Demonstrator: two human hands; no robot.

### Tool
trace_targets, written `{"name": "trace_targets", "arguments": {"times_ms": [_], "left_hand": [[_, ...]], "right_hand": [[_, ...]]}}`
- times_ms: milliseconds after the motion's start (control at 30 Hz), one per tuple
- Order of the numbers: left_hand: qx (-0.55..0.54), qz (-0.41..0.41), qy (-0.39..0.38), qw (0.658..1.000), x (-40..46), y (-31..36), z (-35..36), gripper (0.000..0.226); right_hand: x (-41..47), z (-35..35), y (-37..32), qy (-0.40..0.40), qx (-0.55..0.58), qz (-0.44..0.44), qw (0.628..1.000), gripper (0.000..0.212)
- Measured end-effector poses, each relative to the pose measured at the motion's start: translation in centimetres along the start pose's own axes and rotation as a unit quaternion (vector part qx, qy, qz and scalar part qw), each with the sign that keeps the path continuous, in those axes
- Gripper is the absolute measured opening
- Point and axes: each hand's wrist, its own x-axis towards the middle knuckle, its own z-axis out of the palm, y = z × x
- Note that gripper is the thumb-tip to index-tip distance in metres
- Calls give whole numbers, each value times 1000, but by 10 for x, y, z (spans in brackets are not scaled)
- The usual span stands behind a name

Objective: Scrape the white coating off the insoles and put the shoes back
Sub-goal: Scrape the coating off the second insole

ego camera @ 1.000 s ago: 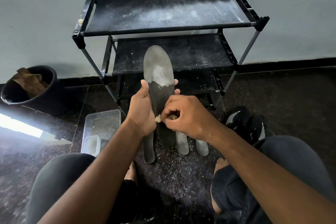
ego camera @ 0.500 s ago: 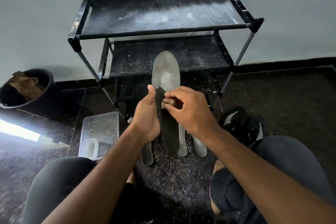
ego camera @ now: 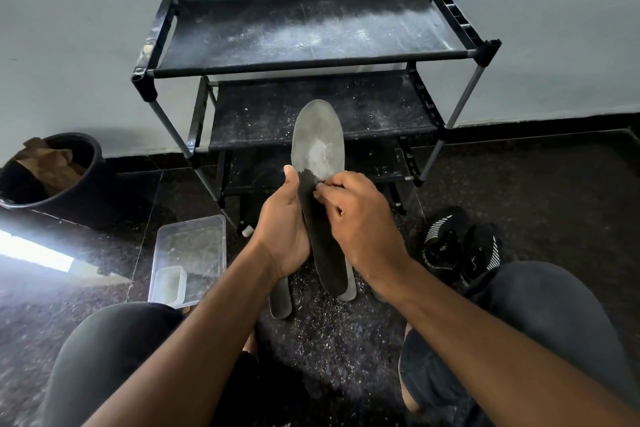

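My left hand (ego camera: 282, 229) grips a long insole (ego camera: 317, 146) upright, thumb along its left edge. The insole's upper half is grey-white with coating; its lower half is bare black. My right hand (ego camera: 360, 218) pinches a small scraper, mostly hidden by the fingers, against the boundary between coated and bare parts. Other insoles (ego camera: 281, 298) lie on the floor under my hands. A pair of black shoes (ego camera: 457, 246) with white stripes sits on the floor to the right.
A black three-tier shoe rack (ego camera: 311, 59), dusted white, stands against the wall. A clear plastic tub (ego camera: 190, 250) with a smaller tub inside sits left. A black bucket (ego camera: 52, 177) holds brown paper. White scrapings litter the dark floor. My knees frame the bottom.
My right hand has moved up the insole from its middle to the edge of the white coating. The insole sits a little more to the right in view.
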Motion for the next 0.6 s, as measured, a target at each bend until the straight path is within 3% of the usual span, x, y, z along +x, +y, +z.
{"name": "trace_targets", "arguments": {"times_ms": [167,400,600], "left_hand": [[-7,0,-7,1000,2,-2,1,72],[-4,6,2,1000,2,0,-2,72],[11,-13,-21,1000,2,-10,3,69]], "right_hand": [[15,-14,14,40,-4,24,999,10],[7,-8,5,-13,4,-25,1000,14],[22,-25,24,75,-32,9,997,12]]}}
